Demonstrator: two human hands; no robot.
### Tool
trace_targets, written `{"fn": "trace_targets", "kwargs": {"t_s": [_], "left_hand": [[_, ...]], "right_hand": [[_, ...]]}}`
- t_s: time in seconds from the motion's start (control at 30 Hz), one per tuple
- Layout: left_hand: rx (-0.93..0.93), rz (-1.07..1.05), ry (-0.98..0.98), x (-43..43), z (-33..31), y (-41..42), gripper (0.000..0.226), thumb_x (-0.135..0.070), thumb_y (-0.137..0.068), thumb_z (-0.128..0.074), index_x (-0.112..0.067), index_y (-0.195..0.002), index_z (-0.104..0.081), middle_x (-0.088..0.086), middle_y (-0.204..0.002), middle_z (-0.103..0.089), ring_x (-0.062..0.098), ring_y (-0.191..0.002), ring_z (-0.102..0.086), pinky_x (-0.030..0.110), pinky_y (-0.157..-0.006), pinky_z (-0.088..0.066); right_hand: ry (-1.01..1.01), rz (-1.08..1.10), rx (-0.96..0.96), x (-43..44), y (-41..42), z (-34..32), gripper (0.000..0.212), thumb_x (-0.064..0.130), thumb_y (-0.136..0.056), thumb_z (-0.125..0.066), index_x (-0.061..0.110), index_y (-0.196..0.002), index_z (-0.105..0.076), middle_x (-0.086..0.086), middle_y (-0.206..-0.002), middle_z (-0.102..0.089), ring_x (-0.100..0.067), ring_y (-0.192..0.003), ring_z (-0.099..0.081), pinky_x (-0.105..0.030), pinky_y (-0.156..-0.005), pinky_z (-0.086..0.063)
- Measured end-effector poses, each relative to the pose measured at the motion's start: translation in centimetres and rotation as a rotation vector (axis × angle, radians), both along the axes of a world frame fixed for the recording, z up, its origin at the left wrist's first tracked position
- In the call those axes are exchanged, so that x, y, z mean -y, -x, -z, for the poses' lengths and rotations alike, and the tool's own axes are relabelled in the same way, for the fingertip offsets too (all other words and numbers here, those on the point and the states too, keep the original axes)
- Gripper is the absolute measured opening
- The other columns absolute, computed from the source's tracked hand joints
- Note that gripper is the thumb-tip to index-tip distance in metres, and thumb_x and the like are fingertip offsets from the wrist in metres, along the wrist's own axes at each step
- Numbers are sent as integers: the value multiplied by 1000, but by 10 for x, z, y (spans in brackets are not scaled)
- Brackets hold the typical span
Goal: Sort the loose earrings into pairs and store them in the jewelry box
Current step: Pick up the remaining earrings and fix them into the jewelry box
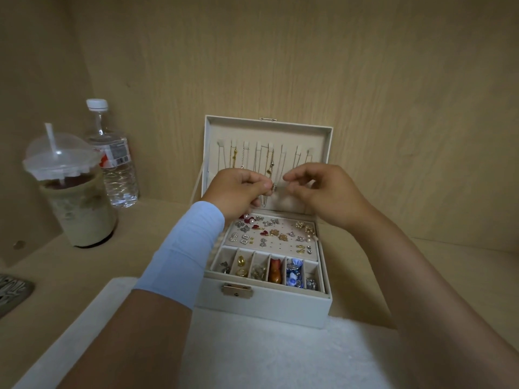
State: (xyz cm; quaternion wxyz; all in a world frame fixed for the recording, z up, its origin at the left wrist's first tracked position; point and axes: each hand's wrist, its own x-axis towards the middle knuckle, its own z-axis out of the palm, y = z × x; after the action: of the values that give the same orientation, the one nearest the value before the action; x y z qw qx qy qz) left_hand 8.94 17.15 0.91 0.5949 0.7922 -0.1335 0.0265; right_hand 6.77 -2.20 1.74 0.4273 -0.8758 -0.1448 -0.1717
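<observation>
Above the open jewelry box, a small earring is pinched by the left hand; the right hand is held beside it, fingers curled narrow, empty.

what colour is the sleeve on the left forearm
Light blue. The sleeve covers the left forearm from wrist toward elbow, seen clearly in the head view.

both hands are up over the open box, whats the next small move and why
Probably lower the small piece pinched in the left hand to a free spot on the stud panel. Both hands hover above the jewelry box, the right hand pinched beside it; what it holds is unclear.
</observation>
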Motion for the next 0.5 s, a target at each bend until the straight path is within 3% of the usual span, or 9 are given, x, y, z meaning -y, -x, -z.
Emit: {"fn": "trace_targets", "kwargs": {"t_s": [0.07,0.13,0.2,0.33,0.5], "left_hand": [[7,-7,48,4,-2,2,11,-20,-93,-65,-19,-90,-75,2,-87,-76,13,-70,-60,21,-55,-51],[12,-13,71,6,-3,4,11,-23,-93,-65,-21,-90,-75,10,-91,-75,14,-70,-60,23,-57,-51],[3,-1,94,7,-4,5,9,-24,-92,-67,-22,-92,-76,15,-94,-74,16,-71,-59,23,-58,-51],[7,41,110,8,-6,7,9,-21,-91,-68,-19,-93,-76,19,-97,-73,18,-72,-58,23,-58,-50],[30,51,87,10,-7,8,9,-15,-90,-68,-16,-98,-72,4,-87,-73,11,-68,-61,19,-56,-51]], "right_hand": [[-106,-85,-18,-2,5,-6,24,11,-84,-79,15,-107,-75,2,-90,-73,11,-63,-61,-10,-68,-46],[-138,-110,12,-7,7,-7,27,9,-78,-83,13,-104,-76,-2,-90,-76,6,-70,-66,-11,-70,-50],[-171,-76,76,-9,6,-6,22,11,-75,-86,17,-94,-78,4,-86,-77,1,-78,-70,-15,-75,-54],[-271,-80,66,-9,5,-5,20,7,-75,-85,22,-86,-76,11,-76,-74,5,-73,-67,-14,-68,-54],[-294,-42,49,-7,3,-4,14,4,-82,-79,7,-95,-78,8,-74,-73,8,-56,-61,-7,-57,-46]]}}
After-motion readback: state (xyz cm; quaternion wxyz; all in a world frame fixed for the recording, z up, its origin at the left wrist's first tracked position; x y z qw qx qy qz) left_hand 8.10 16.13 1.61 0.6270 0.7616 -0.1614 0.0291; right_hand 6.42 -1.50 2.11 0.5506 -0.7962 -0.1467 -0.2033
